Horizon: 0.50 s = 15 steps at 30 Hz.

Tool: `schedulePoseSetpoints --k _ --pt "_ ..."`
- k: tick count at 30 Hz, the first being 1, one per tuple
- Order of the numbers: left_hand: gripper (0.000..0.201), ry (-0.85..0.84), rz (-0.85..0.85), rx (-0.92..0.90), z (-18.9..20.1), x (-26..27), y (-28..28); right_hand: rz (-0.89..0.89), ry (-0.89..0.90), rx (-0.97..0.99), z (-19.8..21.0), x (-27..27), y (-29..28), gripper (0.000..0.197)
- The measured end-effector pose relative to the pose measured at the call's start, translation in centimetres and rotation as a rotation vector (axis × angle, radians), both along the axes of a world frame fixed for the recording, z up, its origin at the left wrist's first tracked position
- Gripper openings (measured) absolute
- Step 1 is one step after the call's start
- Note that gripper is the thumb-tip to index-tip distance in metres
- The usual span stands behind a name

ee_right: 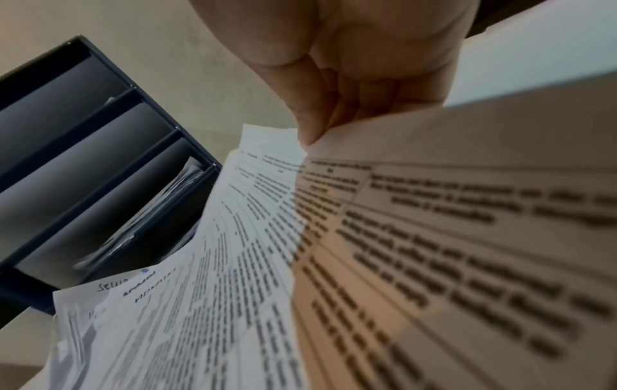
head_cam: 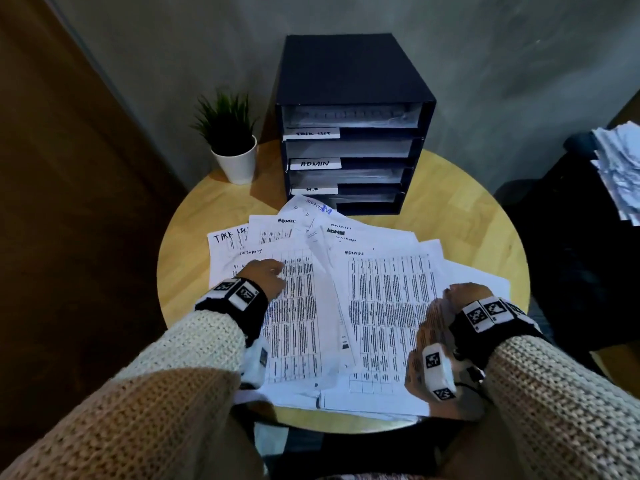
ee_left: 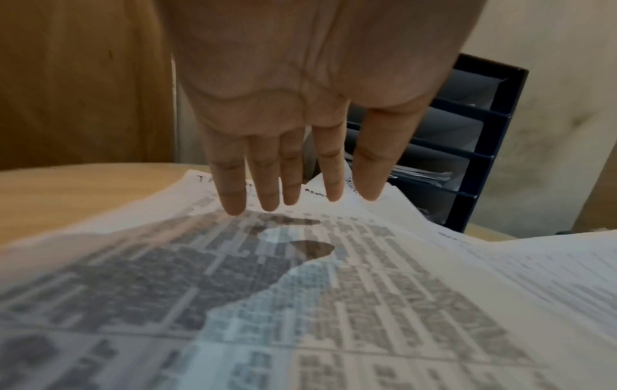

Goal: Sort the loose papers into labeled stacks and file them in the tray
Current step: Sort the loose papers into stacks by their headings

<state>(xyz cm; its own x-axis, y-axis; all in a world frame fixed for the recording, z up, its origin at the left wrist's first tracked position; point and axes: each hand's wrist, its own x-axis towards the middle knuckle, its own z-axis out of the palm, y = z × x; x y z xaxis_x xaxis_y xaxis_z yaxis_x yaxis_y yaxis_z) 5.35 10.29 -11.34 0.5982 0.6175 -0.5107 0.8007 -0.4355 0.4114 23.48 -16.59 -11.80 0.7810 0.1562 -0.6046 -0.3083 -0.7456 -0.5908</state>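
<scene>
White printed sheets, the loose papers [head_cam: 346,306], lie fanned in an untidy overlapping heap across the round wooden table [head_cam: 485,216], just in front of the dark filing tray [head_cam: 349,98]. That tray stands upright at the far side of the table, its slots stacked one above another, with white labels on the slot fronts; one reads ADMIN, the top one looks like TASK LIST, and a third is too small to read. Some slots already hold paper. Handwritten headings show on the sheets nearest the tray, among them ADMIN and what looks like SECURITY.

To the left of the tray sits a small green plant [head_cam: 228,133] in a white pot, near it but not touching.

In front of the tray, the left hand [head_cam: 268,277] hovers flat over the left part of the heap, its fingers [ee_left: 264,169] straight and slightly spread, tips close to or just touching a printed sheet. The right hand [head_cam: 460,299] is at the right side of the heap, pinching the edge of a sheet [ee_right: 434,211] between thumb and curled fingers and lifting it off the pile.

Far to the right of the tray, off the table, another pile of papers [head_cam: 620,168] rests on something dark.
</scene>
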Motion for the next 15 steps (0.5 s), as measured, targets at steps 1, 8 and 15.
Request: schedulePoseSetpoints --k 1,8,15 --pt "0.057 -0.020 0.006 -0.024 0.0 0.2 -0.5 0.007 -0.033 -0.030 0.4 -0.1 0.0 0.032" --pt "0.067 -0.016 -0.074 -0.132 -0.6 1.6 -3.6 0.234 -0.098 -0.171 -1.9 0.2 0.5 0.039" --pt "0.044 -0.052 -0.116 -0.135 -0.2 2.0 -4.8 0.173 0.023 -0.110 -3.0 1.5 0.5 0.046"
